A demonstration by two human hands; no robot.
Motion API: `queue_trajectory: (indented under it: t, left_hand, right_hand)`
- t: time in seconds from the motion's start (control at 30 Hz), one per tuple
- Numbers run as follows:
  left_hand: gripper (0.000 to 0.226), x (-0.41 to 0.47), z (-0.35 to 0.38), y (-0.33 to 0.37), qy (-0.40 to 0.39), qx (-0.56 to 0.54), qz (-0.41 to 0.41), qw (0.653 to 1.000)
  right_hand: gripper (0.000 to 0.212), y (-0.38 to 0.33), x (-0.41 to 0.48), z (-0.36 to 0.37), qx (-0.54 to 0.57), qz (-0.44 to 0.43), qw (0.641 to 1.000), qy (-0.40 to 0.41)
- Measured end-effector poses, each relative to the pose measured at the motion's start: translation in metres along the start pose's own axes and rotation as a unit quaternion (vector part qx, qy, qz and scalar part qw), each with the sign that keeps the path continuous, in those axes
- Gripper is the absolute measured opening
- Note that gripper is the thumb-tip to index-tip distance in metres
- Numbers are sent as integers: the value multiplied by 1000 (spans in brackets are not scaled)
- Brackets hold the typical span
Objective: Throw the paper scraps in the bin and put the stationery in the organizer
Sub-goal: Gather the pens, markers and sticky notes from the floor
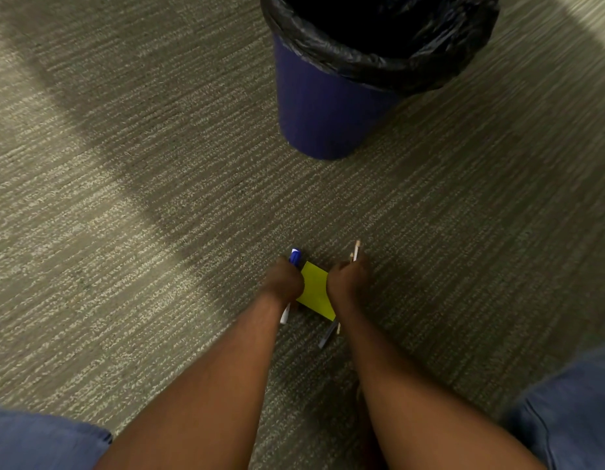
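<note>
Both my hands reach down to the carpet in the lower middle. My left hand (283, 280) is closed around a white marker with a blue cap (295, 257). My right hand (346, 279) is closed on a bundle of pens and pencils (356, 250), whose tips stick out above and below the fist. A yellow-green pad of sticky notes (316, 291) lies between the two hands; whether a hand holds it I cannot tell. A blue bin (323, 113) lined with a black bag (379, 59) stands ahead at the top. No organizer or paper scraps are in view.
Grey striped carpet (124, 198) covers the whole floor. My knees in blue trousers (572, 412) show at the bottom left and right corners. A brighter band of light crosses the carpet on the left.
</note>
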State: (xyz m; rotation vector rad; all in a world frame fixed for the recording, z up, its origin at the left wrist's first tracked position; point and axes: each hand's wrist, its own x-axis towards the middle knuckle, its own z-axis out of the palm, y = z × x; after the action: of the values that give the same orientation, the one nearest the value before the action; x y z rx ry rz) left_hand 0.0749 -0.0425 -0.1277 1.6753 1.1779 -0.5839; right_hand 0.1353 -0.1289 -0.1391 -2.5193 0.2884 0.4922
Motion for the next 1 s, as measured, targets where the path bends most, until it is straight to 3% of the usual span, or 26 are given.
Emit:
queue_trajectory:
  t: [0.13,0.27,0.47,0.8,1.0]
  left_hand:
    - [36,1,5,-3,5,-73,-6,997]
    - [35,-1,10,-10,66,-46,8,997]
    - [64,-11,14,-8,61,-33,3,998]
    - [63,-21,26,-10,87,25,19,996]
    - [65,-18,20,-12,73,-30,2,997]
  right_hand:
    - [42,13,6,-5,-14,27,1000,7]
    - [45,27,7,-9,-46,66,997,4]
    - [41,46,4,-9,-28,62,998,13]
    - [43,56,-5,0,-53,40,997,28]
    - [33,53,-2,6,-28,73,997,25]
